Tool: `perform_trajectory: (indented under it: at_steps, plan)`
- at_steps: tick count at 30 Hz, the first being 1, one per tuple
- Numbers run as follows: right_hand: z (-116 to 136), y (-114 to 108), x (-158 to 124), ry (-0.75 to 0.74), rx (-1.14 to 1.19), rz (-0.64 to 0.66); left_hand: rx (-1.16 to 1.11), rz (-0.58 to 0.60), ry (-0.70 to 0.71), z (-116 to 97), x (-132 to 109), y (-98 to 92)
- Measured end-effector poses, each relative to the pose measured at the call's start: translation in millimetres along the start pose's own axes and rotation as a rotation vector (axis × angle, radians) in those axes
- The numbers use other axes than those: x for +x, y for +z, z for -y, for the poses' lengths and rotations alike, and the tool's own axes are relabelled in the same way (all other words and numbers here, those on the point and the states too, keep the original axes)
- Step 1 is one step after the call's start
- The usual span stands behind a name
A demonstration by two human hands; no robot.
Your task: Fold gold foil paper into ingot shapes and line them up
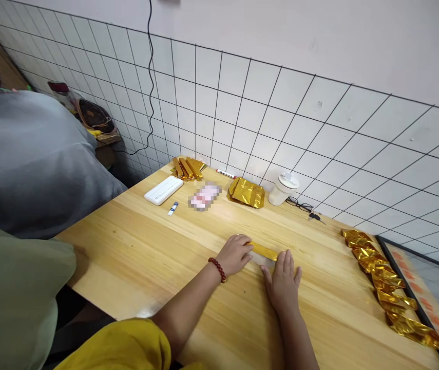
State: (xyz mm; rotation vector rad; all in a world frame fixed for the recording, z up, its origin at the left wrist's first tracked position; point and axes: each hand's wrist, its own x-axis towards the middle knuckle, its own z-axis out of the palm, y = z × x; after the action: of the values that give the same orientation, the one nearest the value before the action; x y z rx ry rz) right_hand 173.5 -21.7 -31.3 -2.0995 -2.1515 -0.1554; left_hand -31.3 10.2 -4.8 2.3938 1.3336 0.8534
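Note:
A narrow strip of folded gold foil paper (264,251) lies on the wooden table, with a pale greyish band along its near side. At its left end is my left hand (235,255), a red bead bracelet on the wrist; the fingers are curled and closed on that end. My right hand (285,283) rests at the other end, palm down with fingers stretched out and apart, the thumb and index finger beside the strip. Part of each end is covered by my hands.
Crumpled gold foil pieces (383,280) line the right side. Toward the wall are a gold foil stack (247,192), folded gold strips (188,168), a white lidded cup (283,189), glasses (300,204), a marker (226,173) and a white box (164,190). A person in grey (34,159) is at left.

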Motion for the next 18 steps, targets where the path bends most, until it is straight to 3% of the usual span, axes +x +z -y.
perform_trajectory:
  at_steps: [5,9,18]
  plan:
    - [10.3,-1.2,-1.4,-0.227,0.093,-0.16,0.03,0.005,0.023,-0.8,0.6,-0.7]
    - [20.7,-3.6,-3.3,-0.474,0.1,-0.074,0.049,0.005,0.025,-1.5,1.5,0.1]
    - [22.0,-4.9,-1.0,-0.505,0.047,0.062,0.049,0.013,0.016,-3.4,1.8,-0.5]
